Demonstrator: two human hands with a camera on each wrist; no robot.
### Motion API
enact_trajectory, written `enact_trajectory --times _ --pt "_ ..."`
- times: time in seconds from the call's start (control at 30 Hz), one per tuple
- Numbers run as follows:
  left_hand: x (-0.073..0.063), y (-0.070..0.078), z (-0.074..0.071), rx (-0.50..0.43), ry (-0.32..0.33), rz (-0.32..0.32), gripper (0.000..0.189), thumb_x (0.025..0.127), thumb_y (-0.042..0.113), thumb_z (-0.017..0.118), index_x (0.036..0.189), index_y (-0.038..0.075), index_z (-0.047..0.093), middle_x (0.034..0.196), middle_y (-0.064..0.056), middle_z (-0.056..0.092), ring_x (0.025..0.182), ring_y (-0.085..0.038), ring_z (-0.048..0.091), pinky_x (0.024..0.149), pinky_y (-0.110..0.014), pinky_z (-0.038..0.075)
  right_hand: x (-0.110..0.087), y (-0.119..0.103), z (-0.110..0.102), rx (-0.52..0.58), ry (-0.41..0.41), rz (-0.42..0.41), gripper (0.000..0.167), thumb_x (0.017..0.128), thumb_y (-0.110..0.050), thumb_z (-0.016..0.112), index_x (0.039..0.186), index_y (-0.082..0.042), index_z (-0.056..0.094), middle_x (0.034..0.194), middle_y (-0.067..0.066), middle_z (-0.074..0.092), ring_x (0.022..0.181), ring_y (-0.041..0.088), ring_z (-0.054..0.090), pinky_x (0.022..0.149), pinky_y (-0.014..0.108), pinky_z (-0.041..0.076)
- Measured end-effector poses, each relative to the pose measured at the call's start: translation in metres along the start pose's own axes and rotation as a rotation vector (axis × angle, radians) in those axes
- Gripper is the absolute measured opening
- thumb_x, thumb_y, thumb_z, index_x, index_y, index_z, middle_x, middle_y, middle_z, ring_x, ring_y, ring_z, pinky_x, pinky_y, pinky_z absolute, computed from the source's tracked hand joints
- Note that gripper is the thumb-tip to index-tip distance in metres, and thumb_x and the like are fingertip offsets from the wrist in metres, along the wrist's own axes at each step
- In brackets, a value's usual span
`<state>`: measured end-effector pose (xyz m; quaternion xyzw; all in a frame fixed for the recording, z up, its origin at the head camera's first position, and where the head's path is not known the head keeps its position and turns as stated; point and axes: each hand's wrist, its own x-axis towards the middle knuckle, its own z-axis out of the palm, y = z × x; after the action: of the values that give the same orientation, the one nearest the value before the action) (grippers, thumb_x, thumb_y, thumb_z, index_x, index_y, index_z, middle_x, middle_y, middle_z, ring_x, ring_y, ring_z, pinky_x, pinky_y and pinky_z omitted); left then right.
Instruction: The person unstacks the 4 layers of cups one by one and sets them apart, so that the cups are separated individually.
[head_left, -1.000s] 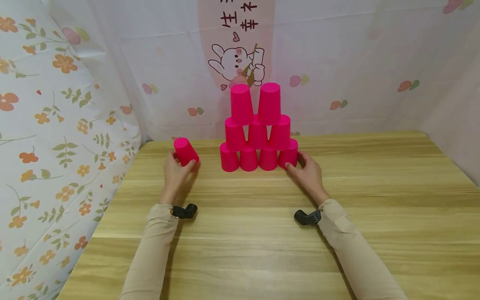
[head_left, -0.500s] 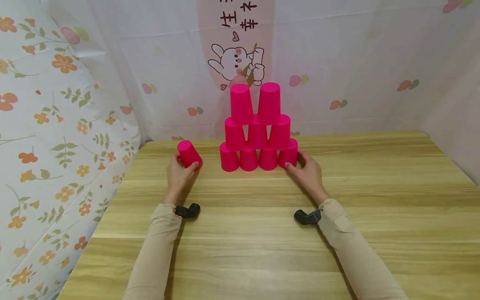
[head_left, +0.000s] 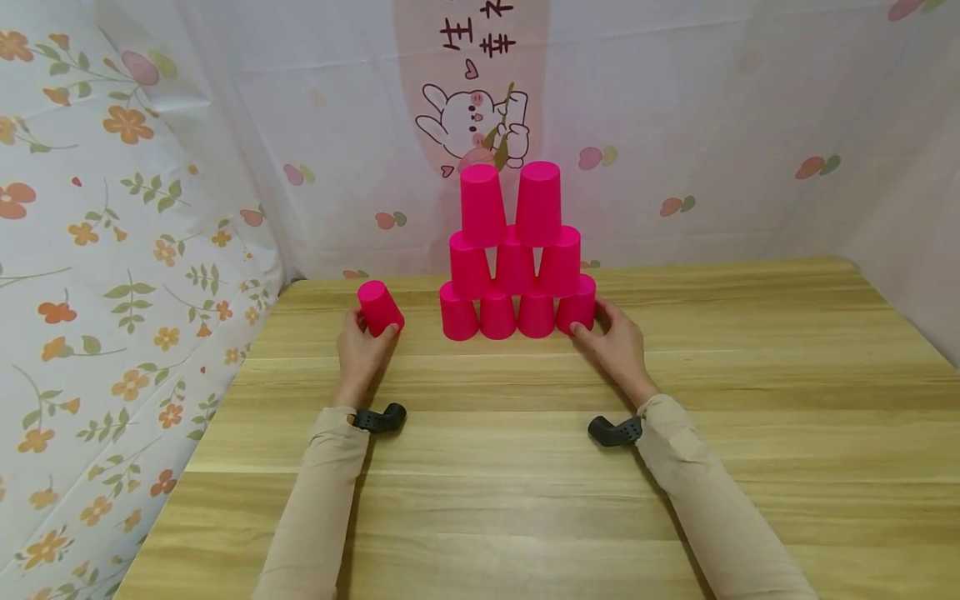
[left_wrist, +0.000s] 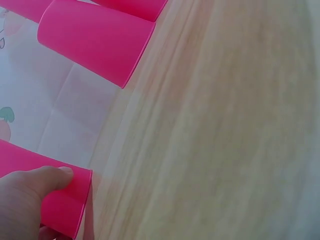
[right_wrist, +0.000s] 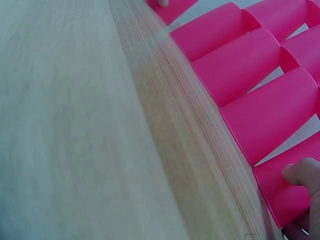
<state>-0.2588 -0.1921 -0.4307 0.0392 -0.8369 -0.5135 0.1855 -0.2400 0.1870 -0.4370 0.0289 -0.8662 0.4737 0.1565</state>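
My left hand (head_left: 358,357) holds a bright pink plastic cup (head_left: 381,310), bottom up and leaning a little left in the head view, left of a stack of matching cups. In the left wrist view the thumb lies along the side of this cup (left_wrist: 67,202), near its rim, low over the table. At the stack's other end, my right hand (head_left: 621,348) grips the rightmost bottom cup (head_left: 576,302) between thumb and fingers. All stacked cups stand upside down: several in the bottom row, three in the middle row (head_left: 515,262), two on top (head_left: 538,204).
The wood-grain table (head_left: 480,500) extends around the stack. Close behind it hangs a white printed cloth (head_left: 675,125). A floral cloth (head_left: 112,250) runs along the left edge. Each wrist carries a black camera mount (head_left: 615,432).
Over the past second my left hand has shifted slightly right with its cup, toward the stack, mostly in the first half. My right hand and the stack have stayed in place.
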Motion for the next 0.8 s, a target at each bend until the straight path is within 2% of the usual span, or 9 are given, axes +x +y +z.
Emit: enact_trajectory --times 0.23,0.33,0.43,0.57,0.7,0.8 --pt "-0.003 0.003 -0.002 0.013 -0.01 0.001 0.054 0.082 0.008 0.068 0.126 -0.009 0.041 0.125 -0.026 0.05 0.117 -0.034 0.05 0.099 -0.038 0.039 0.0 -0.001 0.0 -0.017 0.006 -0.017 0.056 0.081 -0.021 0.071 0.127 0.003 0.05 0.124 0.021 0.056 0.114 0.034 0.053 0.097 0.042 0.04" --pt "-0.003 0.005 -0.003 0.005 -0.017 -0.014 0.059 0.082 0.015 0.069 0.128 -0.007 0.04 0.125 -0.024 0.05 0.116 -0.032 0.05 0.097 -0.038 0.041 0.0 0.0 0.0 -0.023 0.009 -0.02 0.056 0.081 -0.02 0.071 0.127 0.004 0.05 0.123 0.021 0.056 0.113 0.034 0.053 0.097 0.042 0.039" --pt "-0.002 0.008 -0.005 -0.018 -0.022 -0.057 0.069 0.082 0.025 0.071 0.133 -0.005 0.035 0.132 -0.021 0.044 0.123 -0.031 0.044 0.1 -0.039 0.037 0.0 0.0 0.001 -0.022 0.008 -0.017 0.057 0.081 -0.02 0.071 0.127 0.004 0.05 0.124 0.022 0.056 0.114 0.034 0.053 0.097 0.042 0.039" --pt "0.0 0.016 -0.012 -0.044 0.03 -0.095 0.077 0.083 0.038 0.068 0.137 -0.002 0.032 0.14 -0.02 0.035 0.127 -0.034 0.036 0.103 -0.044 0.031 0.0 0.0 0.001 -0.027 0.008 -0.014 0.057 0.081 -0.021 0.071 0.127 0.004 0.05 0.124 0.022 0.055 0.114 0.034 0.053 0.097 0.042 0.039" --pt "0.002 0.028 -0.021 -0.041 0.127 -0.017 0.071 0.084 0.042 0.065 0.134 -0.002 0.038 0.138 -0.02 0.038 0.127 -0.033 0.035 0.104 -0.045 0.028 0.0 -0.001 0.0 -0.032 0.005 -0.011 0.057 0.081 -0.022 0.071 0.128 0.004 0.05 0.124 0.021 0.055 0.115 0.034 0.052 0.098 0.042 0.039" --pt "0.005 0.041 -0.027 -0.03 0.16 0.053 0.069 0.084 0.044 0.064 0.133 0.0 0.041 0.137 -0.017 0.04 0.13 -0.029 0.032 0.105 -0.042 0.027 0.0 -0.001 0.0 -0.029 0.006 -0.01 0.056 0.081 -0.021 0.071 0.127 0.003 0.05 0.124 0.021 0.055 0.115 0.034 0.053 0.097 0.042 0.039"
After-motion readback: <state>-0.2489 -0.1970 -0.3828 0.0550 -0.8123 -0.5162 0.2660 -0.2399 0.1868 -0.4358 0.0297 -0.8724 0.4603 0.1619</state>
